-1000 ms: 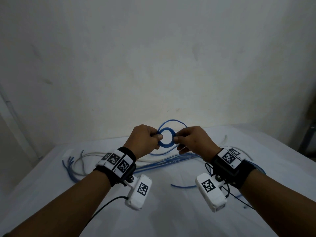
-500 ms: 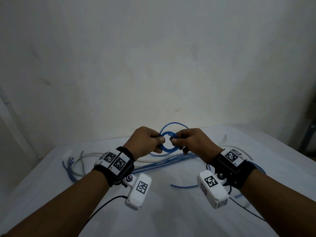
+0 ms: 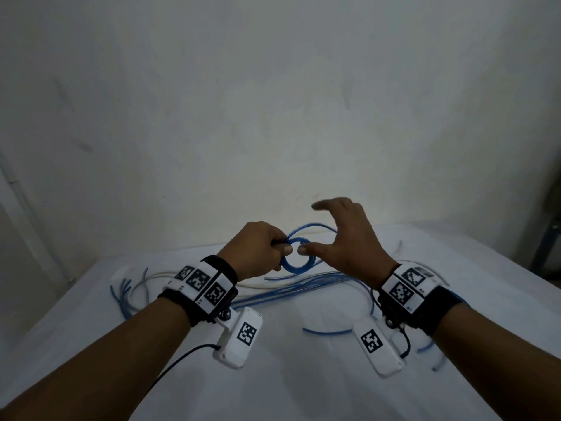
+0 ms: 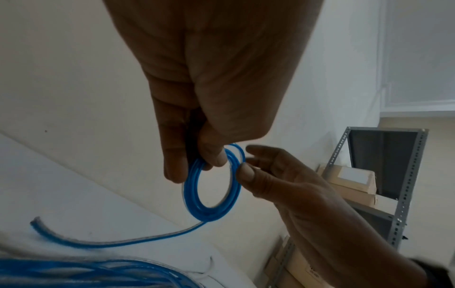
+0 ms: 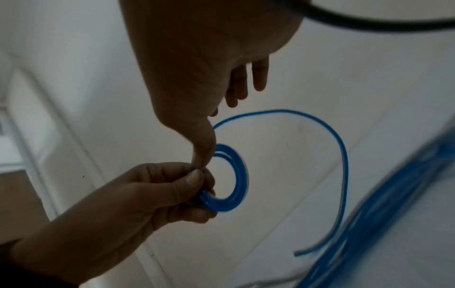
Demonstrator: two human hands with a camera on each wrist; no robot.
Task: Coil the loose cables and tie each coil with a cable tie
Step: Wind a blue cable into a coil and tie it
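A small coil of blue cable [image 3: 296, 269] hangs in the air above the table. My left hand [image 3: 282, 247] pinches its left side between thumb and fingers; the pinch is plain in the left wrist view [image 4: 209, 161]. The cable's loose tail [image 3: 299, 230] arcs up behind the coil and shows as a wide loop [image 5: 339, 155] in the right wrist view. My right hand [image 3: 309, 227] is spread open to the right of the coil. Only its thumb tip [image 4: 246, 171] touches the coil's rim. No cable tie is visible.
Several long blue cables [image 3: 303, 288] lie bundled across the white table [image 3: 273, 375], with a white cable [image 3: 158, 276] and a short blue piece [image 3: 328, 332] nearby. A wall stands close behind. A metal shelf with cardboard boxes [image 4: 384, 155] is off to the right.
My right hand has let go of the coil's right side and spread its fingers upward, leaving only the thumb at the rim. The left hand keeps its pinch.
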